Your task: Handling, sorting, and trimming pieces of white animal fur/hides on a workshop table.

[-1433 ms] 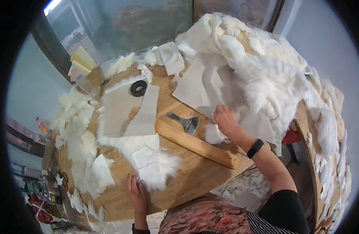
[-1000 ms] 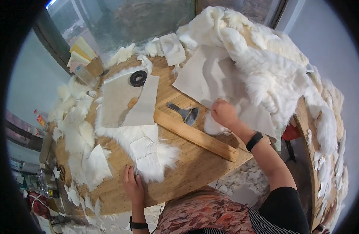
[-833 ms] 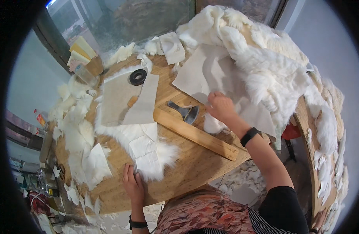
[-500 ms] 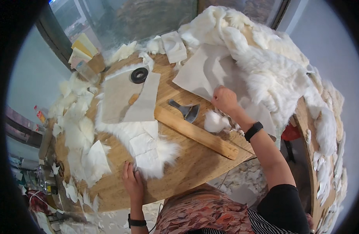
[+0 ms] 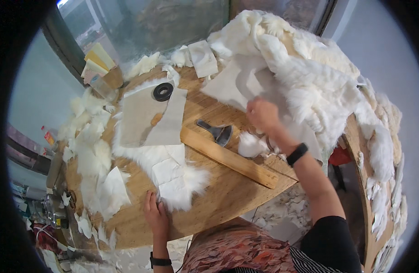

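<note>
My left hand (image 5: 156,213) lies at the near edge of the table with its fingers stretched out, touching or close to the lower end of a white fur piece (image 5: 171,179). Over on the right, my right hand (image 5: 263,114) is closed, fingers curled, above a pale hide (image 5: 227,84). Motion blur and the hand's back hide whatever it may hold. Between the hands lie a wooden bar (image 5: 227,157) and a dark flat-bladed tool (image 5: 217,132). A tuft of white fur (image 5: 251,144) sits just below my right hand.
A beige template sheet (image 5: 139,118) on the left fur carries a black tape roll (image 5: 163,92). White pelts (image 5: 309,77) are heaped at the back right. Fur scraps (image 5: 93,159) cover the left side. A clear bottle (image 5: 102,87) stands at the far left.
My right hand has shifted slightly and is blurred by motion. The hide's near-left edge beside it looks softer and fuzzier than before. My left hand stays in place.
</note>
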Demonstrator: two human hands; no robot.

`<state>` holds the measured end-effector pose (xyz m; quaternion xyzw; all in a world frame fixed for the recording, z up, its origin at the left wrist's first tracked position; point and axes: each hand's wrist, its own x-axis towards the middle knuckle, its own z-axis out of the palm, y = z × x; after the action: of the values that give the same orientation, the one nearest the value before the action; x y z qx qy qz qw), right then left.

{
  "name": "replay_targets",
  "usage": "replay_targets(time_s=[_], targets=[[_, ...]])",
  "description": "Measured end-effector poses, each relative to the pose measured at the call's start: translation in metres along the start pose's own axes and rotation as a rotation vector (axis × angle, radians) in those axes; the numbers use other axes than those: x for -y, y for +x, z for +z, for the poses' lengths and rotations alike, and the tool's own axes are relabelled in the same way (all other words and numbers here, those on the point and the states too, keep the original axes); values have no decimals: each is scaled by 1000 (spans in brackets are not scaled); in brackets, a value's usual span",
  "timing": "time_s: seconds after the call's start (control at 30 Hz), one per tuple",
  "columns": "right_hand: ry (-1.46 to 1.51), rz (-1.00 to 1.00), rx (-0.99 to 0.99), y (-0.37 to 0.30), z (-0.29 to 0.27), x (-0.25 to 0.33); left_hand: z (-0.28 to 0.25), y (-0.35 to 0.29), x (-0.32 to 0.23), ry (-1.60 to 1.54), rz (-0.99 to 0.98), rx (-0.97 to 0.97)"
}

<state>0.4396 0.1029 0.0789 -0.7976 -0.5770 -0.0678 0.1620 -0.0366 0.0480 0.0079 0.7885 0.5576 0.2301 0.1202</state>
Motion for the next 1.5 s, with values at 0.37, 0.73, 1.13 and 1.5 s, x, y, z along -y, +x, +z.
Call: replay_targets(time_s=[0.37, 0.73, 1.13, 1.5], targets=[[1239, 822, -618, 5, -158, -369, 11, 2, 9, -54, 69, -41], [140, -222, -517, 24, -108, -61, 0, 2, 0, 69, 24, 17], [128, -156, -88, 95, 84, -11, 0, 5, -7, 57, 67, -43], [642, 115, 114, 184, 78, -11, -2, 4, -4, 38, 49, -23]])
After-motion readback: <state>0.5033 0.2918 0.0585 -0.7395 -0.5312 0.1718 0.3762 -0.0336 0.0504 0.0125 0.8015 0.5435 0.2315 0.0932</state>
